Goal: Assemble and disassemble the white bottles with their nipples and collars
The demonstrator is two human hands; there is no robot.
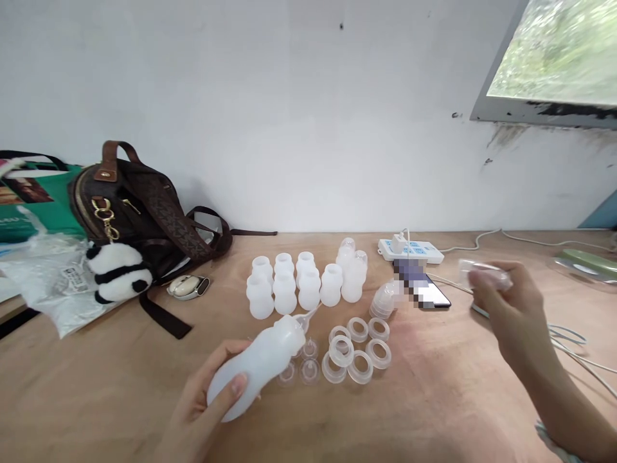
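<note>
My left hand (207,392) is wrapped round a translucent white baby bottle (255,366), tilted up to the right. A collar and a clear nipple (304,319) sit on its upper end. My right hand (513,305), raised at the right, pinches a clear plastic cap (484,275), somewhat blurred. Open-necked bottles (285,292) stand in rows behind the left hand. Two capped bottles (354,276) stand at their right end. Several loose nipples (310,370) lie partly behind the held bottle. Several clear collar rings (360,367) lie beside them, with stacked clear caps (383,302) behind.
A phone (427,286) and a white power strip (414,251) lie at the back right, with cables (573,347) trailing right. A brown backpack (139,206) with a panda charm (120,273), a plastic bag (53,276) and a watch (189,287) occupy the left.
</note>
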